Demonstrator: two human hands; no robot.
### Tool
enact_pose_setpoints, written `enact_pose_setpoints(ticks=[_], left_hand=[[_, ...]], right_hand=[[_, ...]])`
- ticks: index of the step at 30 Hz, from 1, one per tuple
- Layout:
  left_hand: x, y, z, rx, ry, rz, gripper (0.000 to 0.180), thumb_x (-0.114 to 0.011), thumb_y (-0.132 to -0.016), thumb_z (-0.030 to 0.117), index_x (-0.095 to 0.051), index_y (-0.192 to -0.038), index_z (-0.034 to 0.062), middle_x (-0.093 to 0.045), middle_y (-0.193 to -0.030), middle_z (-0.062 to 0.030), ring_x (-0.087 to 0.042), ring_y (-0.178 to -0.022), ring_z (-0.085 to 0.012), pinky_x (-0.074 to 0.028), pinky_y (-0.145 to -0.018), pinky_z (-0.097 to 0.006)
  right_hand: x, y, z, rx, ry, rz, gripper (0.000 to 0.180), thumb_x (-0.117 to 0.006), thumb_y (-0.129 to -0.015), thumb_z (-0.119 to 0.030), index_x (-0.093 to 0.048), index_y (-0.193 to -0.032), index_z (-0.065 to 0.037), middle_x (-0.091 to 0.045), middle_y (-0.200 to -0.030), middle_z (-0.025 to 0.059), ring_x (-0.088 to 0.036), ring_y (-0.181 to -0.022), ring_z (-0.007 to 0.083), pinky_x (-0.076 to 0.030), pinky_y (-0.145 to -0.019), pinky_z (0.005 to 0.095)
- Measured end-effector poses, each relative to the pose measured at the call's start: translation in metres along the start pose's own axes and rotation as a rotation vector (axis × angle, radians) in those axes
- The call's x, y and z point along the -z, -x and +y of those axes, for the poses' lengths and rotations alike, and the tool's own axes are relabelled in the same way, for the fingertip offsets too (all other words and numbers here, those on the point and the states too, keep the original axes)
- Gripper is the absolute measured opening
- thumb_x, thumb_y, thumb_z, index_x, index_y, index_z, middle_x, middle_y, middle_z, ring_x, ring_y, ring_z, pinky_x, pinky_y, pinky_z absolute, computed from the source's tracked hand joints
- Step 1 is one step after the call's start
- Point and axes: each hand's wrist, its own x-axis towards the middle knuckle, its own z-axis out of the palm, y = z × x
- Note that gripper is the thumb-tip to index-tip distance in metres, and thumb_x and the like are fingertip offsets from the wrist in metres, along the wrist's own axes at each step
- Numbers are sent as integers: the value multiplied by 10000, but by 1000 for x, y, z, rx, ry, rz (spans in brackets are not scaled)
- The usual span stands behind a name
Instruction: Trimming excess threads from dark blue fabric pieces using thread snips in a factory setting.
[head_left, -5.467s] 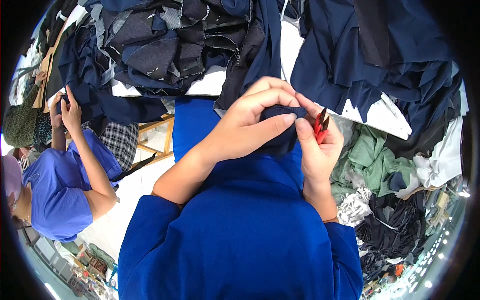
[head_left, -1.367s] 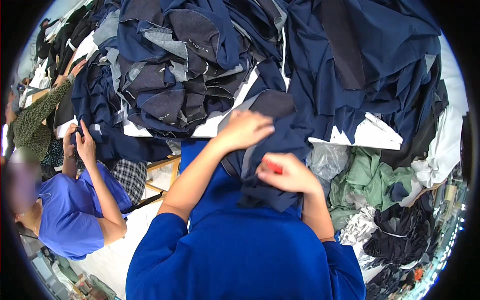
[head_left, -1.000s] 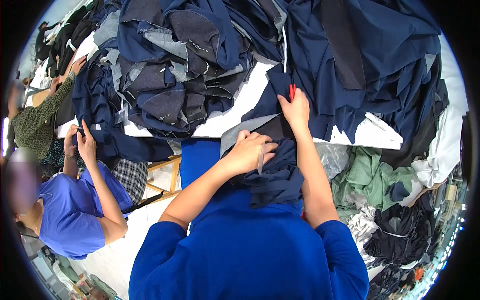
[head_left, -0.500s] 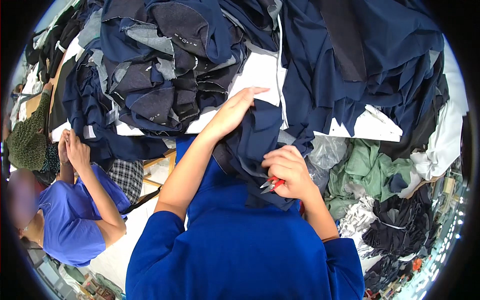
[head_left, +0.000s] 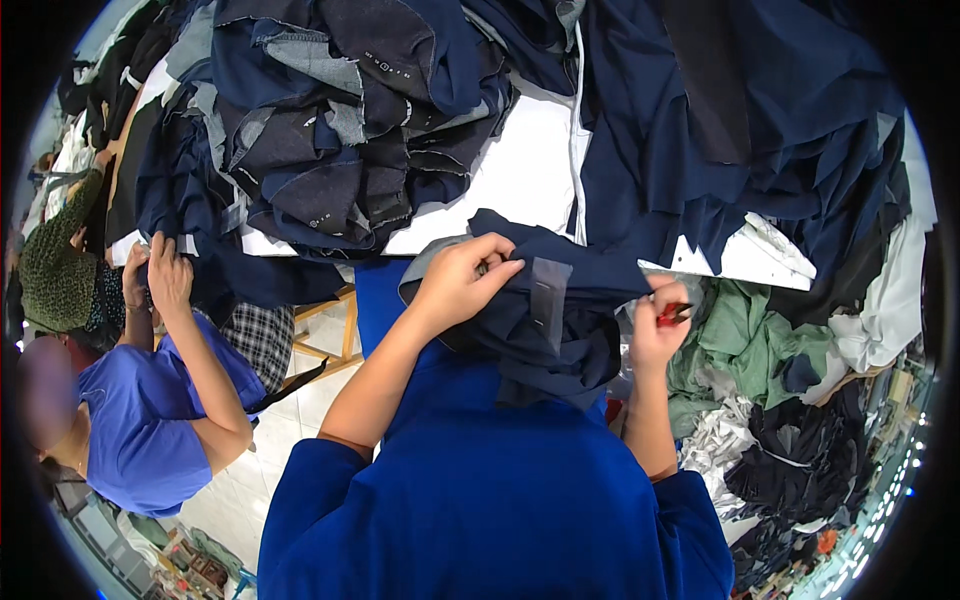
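A navy garment piece [head_left: 590, 265] is stretched between my hands in front of my body, with a greyish strip running down its middle. My left hand [head_left: 462, 285] pinches its left part between thumb and fingers. At the right end, my right hand [head_left: 655, 330] has its fingers closed on the cloth's edge, slightly blurred. Small red-handled scissors [head_left: 673, 314] are tucked in that same hand, blades pointing right. The lower folds of the piece hang against my blue shirt.
A white tabletop [head_left: 520, 150] carries a heap of dark denim-like pieces [head_left: 340, 110] and navy cloth [head_left: 780, 130]. Green fabric [head_left: 745, 330] and dark scraps [head_left: 800, 445] pile at right. A co-worker in purple [head_left: 160, 410] sits at left, beside a wooden stool [head_left: 335, 330].
My left hand has come down off the table edge onto the cloth. My right hand has moved right and up with the scissors, spreading the navy piece between both hands.
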Motion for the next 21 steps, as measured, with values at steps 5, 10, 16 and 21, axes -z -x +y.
enact_pose_setpoints(ticks=[5,10,16,21], left_hand=[[-6,15,8,-395,43,162,138,-705,-728,71,-637,-847,63,-546,-1061,-64,-513,-844,-174,-416,-728,-282],[-20,14,27,-580,-310,183,141,-707,-689,132,-615,-796,137,-611,-1096,-16,-554,-923,-224,-398,-737,-318],[-31,10,26,-611,-377,144,136,-706,-713,159,-622,-815,125,-617,-1060,-21,-567,-880,-223,-405,-700,-323],[-27,11,22,-476,-209,130,148,-663,-768,119,-649,-913,94,-610,-1062,-78,-613,-820,-244,-471,-672,-329]], right_hand=[[-2,-15,6,-70,-4,156,217,-445,-739,124,-347,-742,-69,-554,-893,99,-474,-823,136,-357,-830,251],[-8,-23,-6,-24,-104,326,178,-499,-815,60,-383,-756,-61,-510,-1007,113,-483,-855,140,-388,-838,288],[-32,-24,-37,-292,16,-224,298,-708,-756,-61,-545,-1001,-10,-463,-724,-23,-488,-644,50,-424,-587,200],[-47,-18,-10,-298,192,-296,164,-616,-795,10,-460,-755,-20,-448,-709,-17,-367,-642,47,-340,-596,195]])
